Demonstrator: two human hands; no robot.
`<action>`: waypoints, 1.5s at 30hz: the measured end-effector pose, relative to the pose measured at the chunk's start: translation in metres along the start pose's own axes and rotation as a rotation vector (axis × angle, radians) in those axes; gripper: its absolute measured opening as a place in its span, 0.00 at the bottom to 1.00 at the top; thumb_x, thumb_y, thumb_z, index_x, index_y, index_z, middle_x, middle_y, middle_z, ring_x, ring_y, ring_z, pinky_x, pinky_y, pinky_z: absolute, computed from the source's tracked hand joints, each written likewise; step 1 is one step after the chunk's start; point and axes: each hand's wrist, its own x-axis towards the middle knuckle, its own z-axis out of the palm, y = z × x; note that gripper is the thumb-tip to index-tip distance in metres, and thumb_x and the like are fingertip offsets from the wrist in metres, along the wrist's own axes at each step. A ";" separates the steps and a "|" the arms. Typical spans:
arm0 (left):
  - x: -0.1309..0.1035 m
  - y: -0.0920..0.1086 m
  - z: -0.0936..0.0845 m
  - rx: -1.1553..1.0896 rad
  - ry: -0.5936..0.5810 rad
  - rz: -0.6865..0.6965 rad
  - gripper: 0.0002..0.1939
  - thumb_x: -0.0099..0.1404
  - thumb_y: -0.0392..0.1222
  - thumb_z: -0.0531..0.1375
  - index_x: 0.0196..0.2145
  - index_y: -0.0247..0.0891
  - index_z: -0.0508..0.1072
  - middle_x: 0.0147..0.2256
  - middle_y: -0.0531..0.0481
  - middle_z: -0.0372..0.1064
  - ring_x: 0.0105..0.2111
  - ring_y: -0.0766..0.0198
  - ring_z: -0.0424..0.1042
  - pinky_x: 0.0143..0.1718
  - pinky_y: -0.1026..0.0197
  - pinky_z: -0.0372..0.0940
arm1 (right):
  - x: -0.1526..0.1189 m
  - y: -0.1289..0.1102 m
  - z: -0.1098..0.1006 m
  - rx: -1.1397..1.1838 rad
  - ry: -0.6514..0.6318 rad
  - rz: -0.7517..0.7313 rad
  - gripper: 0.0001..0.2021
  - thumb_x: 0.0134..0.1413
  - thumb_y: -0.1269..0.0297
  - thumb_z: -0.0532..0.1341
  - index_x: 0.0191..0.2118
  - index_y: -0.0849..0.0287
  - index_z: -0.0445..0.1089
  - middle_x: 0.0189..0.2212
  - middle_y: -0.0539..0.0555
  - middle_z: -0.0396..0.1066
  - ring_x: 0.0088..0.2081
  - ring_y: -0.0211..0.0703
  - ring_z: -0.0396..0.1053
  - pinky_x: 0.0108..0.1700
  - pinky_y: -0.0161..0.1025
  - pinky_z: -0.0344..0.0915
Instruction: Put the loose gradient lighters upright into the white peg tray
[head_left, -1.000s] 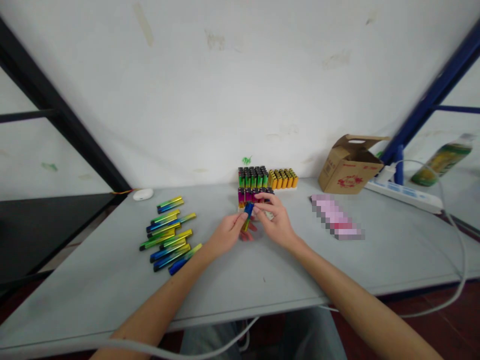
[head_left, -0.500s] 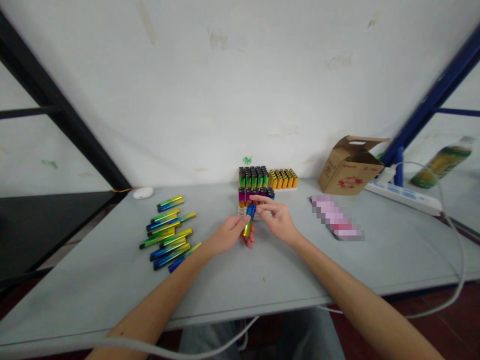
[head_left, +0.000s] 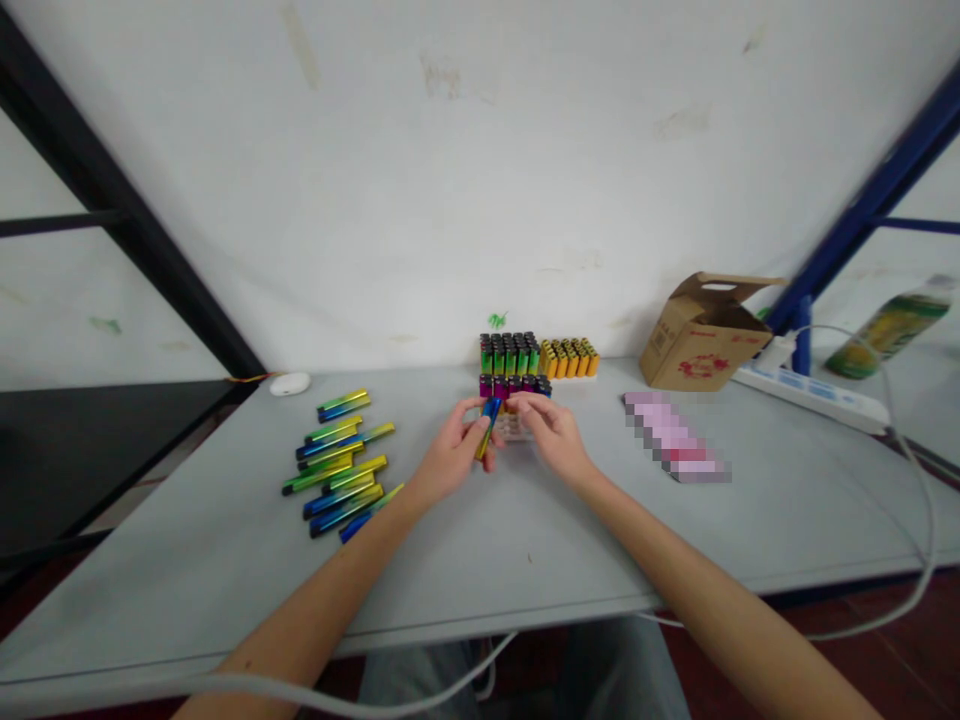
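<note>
My left hand [head_left: 452,445] is closed round a shiny blue-to-yellow lighter [head_left: 487,428], which it holds tilted above the table. Just to its right, my right hand [head_left: 551,430] has its fingers bent and drawn together; whether anything is between them is hidden. Behind the hands stands a pale tray [head_left: 516,430] with upright purple-and-blue lighters [head_left: 514,386] in its back part. Several blue, green and yellow lighters [head_left: 345,480] lie in a loose pile left of my left forearm.
Upright green lighters [head_left: 510,353] and yellow ones [head_left: 570,358] stand against the wall. On the right are an open cardboard box [head_left: 697,340], a blurred pink phone-like object [head_left: 675,436], a power strip [head_left: 817,395] and a bottle [head_left: 892,328]. A white case [head_left: 289,384] lies back left.
The held lighter has moved slightly left and up with my left hand. My right hand has come off it, and its stretched index finger is now bent. More of the tray's front shows.
</note>
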 end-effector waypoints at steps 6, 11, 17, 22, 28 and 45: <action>-0.001 0.012 -0.011 -0.168 0.070 0.024 0.28 0.63 0.47 0.57 0.59 0.44 0.56 0.22 0.59 0.63 0.14 0.76 0.54 0.17 0.70 0.52 | 0.001 0.010 -0.008 -0.185 0.021 -0.034 0.14 0.58 0.56 0.55 0.40 0.60 0.72 0.41 0.58 0.71 0.41 0.45 0.69 0.41 0.41 0.67; -0.002 0.023 -0.018 -0.279 0.080 -0.015 0.29 0.63 0.47 0.58 0.60 0.52 0.55 0.21 0.61 0.59 0.13 0.78 0.48 0.16 0.72 0.44 | 0.003 0.010 -0.014 -0.242 0.030 -0.113 0.12 0.58 0.59 0.55 0.35 0.59 0.73 0.36 0.57 0.73 0.38 0.44 0.70 0.40 0.40 0.66; -0.002 0.029 -0.023 -0.265 0.105 0.027 0.26 0.61 0.51 0.61 0.55 0.51 0.57 0.20 0.63 0.52 0.13 0.78 0.44 0.14 0.73 0.42 | 0.007 0.011 -0.024 -0.224 0.094 -0.063 0.12 0.56 0.60 0.55 0.33 0.60 0.74 0.32 0.56 0.74 0.34 0.44 0.71 0.35 0.38 0.66; -0.002 0.028 -0.023 -0.218 0.120 0.042 0.26 0.60 0.50 0.62 0.54 0.51 0.57 0.19 0.64 0.51 0.13 0.77 0.44 0.14 0.73 0.42 | 0.009 0.012 -0.027 -0.223 0.111 -0.031 0.13 0.56 0.58 0.55 0.33 0.60 0.74 0.33 0.56 0.74 0.34 0.44 0.72 0.34 0.37 0.66; -0.001 0.023 -0.026 -0.120 0.129 0.026 0.28 0.59 0.48 0.62 0.55 0.51 0.55 0.18 0.65 0.48 0.13 0.76 0.44 0.14 0.73 0.42 | 0.009 0.012 -0.030 -0.238 0.097 -0.021 0.14 0.56 0.57 0.55 0.32 0.60 0.74 0.32 0.55 0.74 0.33 0.43 0.71 0.33 0.37 0.65; 0.001 0.019 -0.026 -0.027 0.084 -0.011 0.25 0.60 0.51 0.61 0.50 0.48 0.55 0.16 0.67 0.49 0.11 0.77 0.44 0.13 0.73 0.40 | 0.011 0.014 -0.033 -0.231 0.099 -0.012 0.14 0.56 0.57 0.55 0.32 0.60 0.74 0.33 0.56 0.74 0.34 0.43 0.71 0.33 0.37 0.66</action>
